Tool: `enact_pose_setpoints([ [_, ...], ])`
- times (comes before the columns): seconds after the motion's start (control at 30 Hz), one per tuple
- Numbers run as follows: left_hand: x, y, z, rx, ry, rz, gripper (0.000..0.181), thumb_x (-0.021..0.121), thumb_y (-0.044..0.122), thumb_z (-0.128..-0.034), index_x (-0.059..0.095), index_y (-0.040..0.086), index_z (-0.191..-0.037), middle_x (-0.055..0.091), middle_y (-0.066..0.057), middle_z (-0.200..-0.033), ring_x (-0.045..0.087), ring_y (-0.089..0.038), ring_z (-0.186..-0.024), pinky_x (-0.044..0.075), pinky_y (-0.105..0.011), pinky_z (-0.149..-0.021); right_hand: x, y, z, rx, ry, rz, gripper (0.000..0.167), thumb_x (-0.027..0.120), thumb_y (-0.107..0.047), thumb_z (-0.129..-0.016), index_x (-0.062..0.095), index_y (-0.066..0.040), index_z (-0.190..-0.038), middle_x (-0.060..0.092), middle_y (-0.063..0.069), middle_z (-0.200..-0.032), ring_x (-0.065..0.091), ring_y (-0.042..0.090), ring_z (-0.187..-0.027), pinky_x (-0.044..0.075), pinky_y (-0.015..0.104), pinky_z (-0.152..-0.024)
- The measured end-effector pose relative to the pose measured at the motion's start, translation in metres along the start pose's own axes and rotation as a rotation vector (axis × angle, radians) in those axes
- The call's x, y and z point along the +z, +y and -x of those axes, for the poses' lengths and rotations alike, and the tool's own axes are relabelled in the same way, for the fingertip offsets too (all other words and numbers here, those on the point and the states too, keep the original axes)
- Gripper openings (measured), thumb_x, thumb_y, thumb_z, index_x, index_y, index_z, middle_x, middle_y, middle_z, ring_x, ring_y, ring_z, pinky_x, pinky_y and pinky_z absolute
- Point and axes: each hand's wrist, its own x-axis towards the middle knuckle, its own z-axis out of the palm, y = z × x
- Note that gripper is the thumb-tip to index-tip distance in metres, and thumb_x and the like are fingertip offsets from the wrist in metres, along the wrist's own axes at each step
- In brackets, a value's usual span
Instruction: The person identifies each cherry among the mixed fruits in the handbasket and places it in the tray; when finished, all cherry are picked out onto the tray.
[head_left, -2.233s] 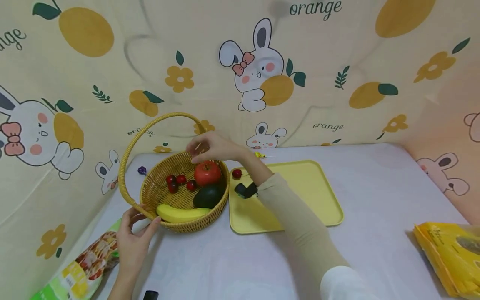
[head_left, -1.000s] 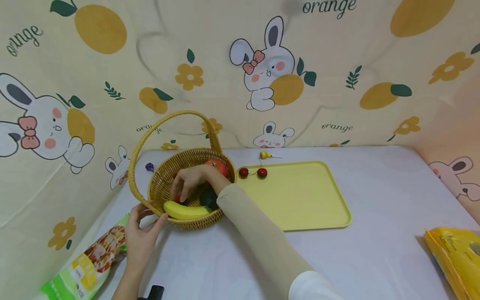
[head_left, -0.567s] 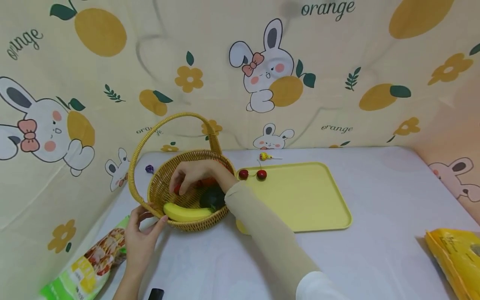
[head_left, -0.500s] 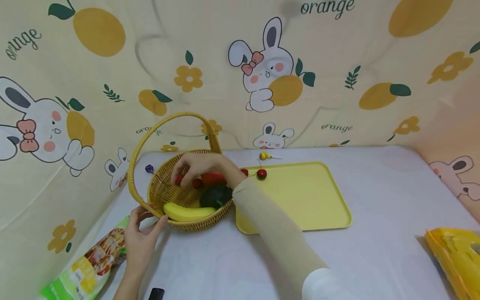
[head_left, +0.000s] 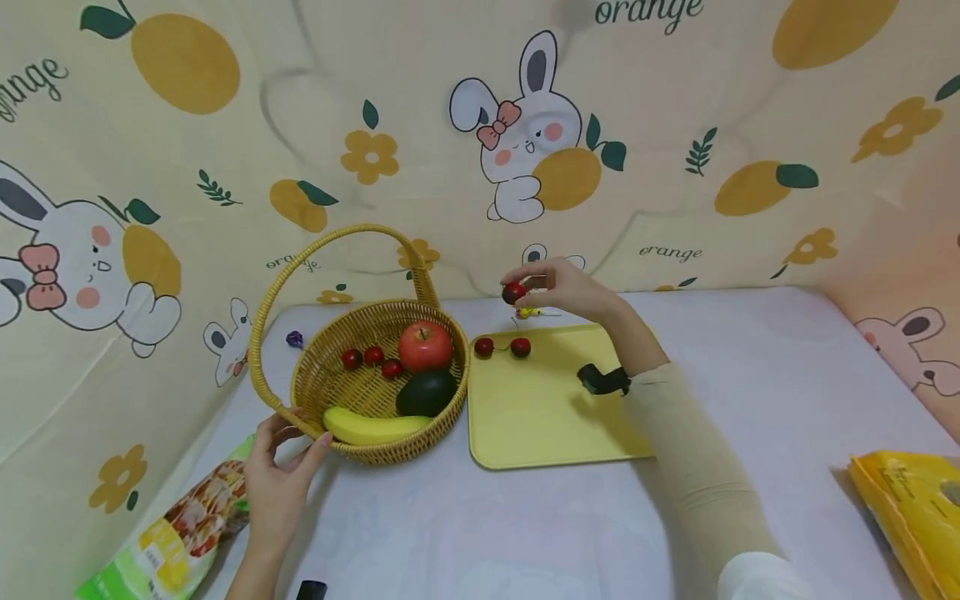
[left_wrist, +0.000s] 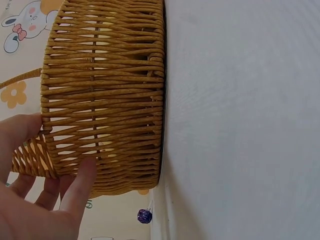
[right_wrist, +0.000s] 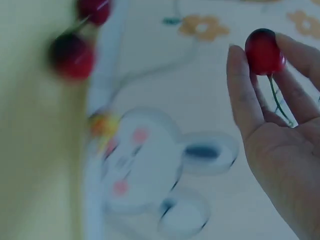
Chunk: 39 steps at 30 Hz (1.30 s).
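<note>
A cherry point(head_left: 513, 292) is pinched between the thumb and fingers of my right hand point(head_left: 570, 292), above the far edge of a yellow tray point(head_left: 555, 429); the right wrist view shows its green stem hanging down. Two cherries joined by stems, one being the right cherry point(head_left: 521, 347), lie in the tray's far left corner. My left hand point(head_left: 279, 479) grips the wicker basket point(head_left: 390, 454) at the rim by the handle's foot, thumb outside in the left wrist view. Inside the basket are three cherries point(head_left: 373, 356), a round red fruit point(head_left: 425, 347), a dark green avocado point(head_left: 426, 392) and a banana point(head_left: 375, 427).
A yellow lollipop point(head_left: 528, 312) lies behind the tray, and a purple-wrapped candy point(head_left: 295, 339) is left of the basket. A green snack bag point(head_left: 176, 533) lies front left, a yellow bag point(head_left: 911, 508) at the right. A patterned cloth point(head_left: 420, 100) hangs behind.
My right hand has come out of the basket and moved right, carrying a cherry over the tray's far edge. The left hand keeps its hold on the basket rim.
</note>
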Motion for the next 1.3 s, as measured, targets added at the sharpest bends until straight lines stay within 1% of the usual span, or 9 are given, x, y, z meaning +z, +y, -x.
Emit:
enact_pose_setpoints([
  [0.1,0.0,0.001,0.0,0.004,0.002,-0.002,0.047,0.074,-0.009,-0.0845,0.054,-0.008,-0.127,0.056,-0.013,-0.119,0.055,-0.015,-0.104,0.057,-0.013,-0.074,-0.011,0.02,0.018,0.033,0.035,0.029,0.033,0.073,-0.004,-0.09,0.067,0.001,-0.122,0.064,0.016,-0.123,0.065,0.029,-0.107,0.056,0.028,-0.089],
  [0.2,0.0,0.002,0.0,0.003,0.004,0.008,0.047,0.073,-0.01,-0.0842,0.054,-0.009,-0.127,0.057,-0.013,-0.119,0.055,-0.016,-0.104,0.057,-0.014,-0.074,-0.016,0.037,0.031,0.063,0.044,0.055,0.032,0.074,-0.002,-0.088,0.067,0.003,-0.119,0.064,0.017,-0.122,0.064,0.03,-0.107,0.056,0.026,-0.088],
  [0.33,0.0,0.001,0.0,0.005,0.012,0.02,0.048,0.074,-0.011,-0.083,0.056,-0.006,-0.127,0.057,-0.011,-0.12,0.054,-0.017,-0.105,0.057,-0.013,-0.073,-0.019,0.058,0.04,0.104,0.035,0.077,0.034,0.075,0.0,-0.086,0.066,0.006,-0.119,0.066,0.018,-0.118,0.064,0.032,-0.106,0.055,0.025,-0.087],
  [0.47,0.0,-0.001,0.0,0.012,0.017,0.022,0.048,0.074,-0.012,-0.0823,0.057,-0.004,-0.126,0.057,-0.009,-0.119,0.055,-0.017,-0.105,0.057,-0.013,-0.073,-0.017,0.072,0.043,0.127,0.027,0.092,0.037,0.076,0.002,-0.084,0.065,0.009,-0.118,0.068,0.019,-0.111,0.064,0.033,-0.1,0.054,0.024,-0.082],
  [0.67,-0.001,-0.001,0.001,0.004,0.01,0.002,0.048,0.074,-0.011,-0.0829,0.056,-0.006,-0.127,0.057,-0.013,-0.118,0.055,-0.015,-0.104,0.057,-0.012,-0.073,-0.009,0.077,0.041,0.167,0.007,0.066,0.03,0.075,0.005,-0.083,0.067,0.009,-0.111,0.068,0.022,-0.105,0.066,0.032,-0.095,0.057,0.023,-0.076],
  [0.73,-0.001,-0.001,0.001,0.004,0.01,-0.001,0.048,0.075,-0.011,-0.0829,0.056,-0.006,-0.127,0.057,-0.013,-0.118,0.055,-0.015,-0.104,0.057,-0.012,-0.073,-0.006,0.078,0.041,0.162,0.008,0.067,0.028,0.075,0.006,-0.082,0.067,0.009,-0.109,0.068,0.022,-0.103,0.067,0.032,-0.095,0.057,0.023,-0.075],
  [1.0,0.0,-0.001,0.0,-0.003,0.011,-0.022,0.047,0.075,-0.008,-0.0839,0.056,-0.005,-0.127,0.057,-0.012,-0.118,0.055,-0.013,-0.104,0.057,-0.012,-0.073,0.001,0.083,0.038,0.144,-0.024,0.134,0.029,0.076,0.007,-0.081,0.066,0.009,-0.108,0.067,0.021,-0.108,0.066,0.026,-0.091,0.058,0.022,-0.071],
  [1.13,0.0,-0.002,0.0,-0.008,0.014,-0.026,0.048,0.075,-0.008,-0.0839,0.055,-0.006,-0.127,0.056,-0.011,-0.117,0.055,-0.013,-0.104,0.056,-0.011,-0.072,0.003,0.083,0.038,0.136,-0.029,0.166,0.03,0.076,0.008,-0.081,0.066,0.009,-0.109,0.068,0.02,-0.106,0.066,0.026,-0.091,0.058,0.023,-0.072],
  [1.3,0.0,-0.003,0.0,0.003,0.013,-0.013,0.048,0.075,-0.01,-0.0829,0.054,-0.008,-0.127,0.056,-0.012,-0.117,0.055,-0.014,-0.104,0.056,-0.011,-0.072,0.003,0.083,0.039,0.137,-0.027,0.217,0.031,0.078,0.006,-0.081,0.067,0.007,-0.11,0.069,0.017,-0.105,0.067,0.027,-0.094,0.058,0.025,-0.078],
])
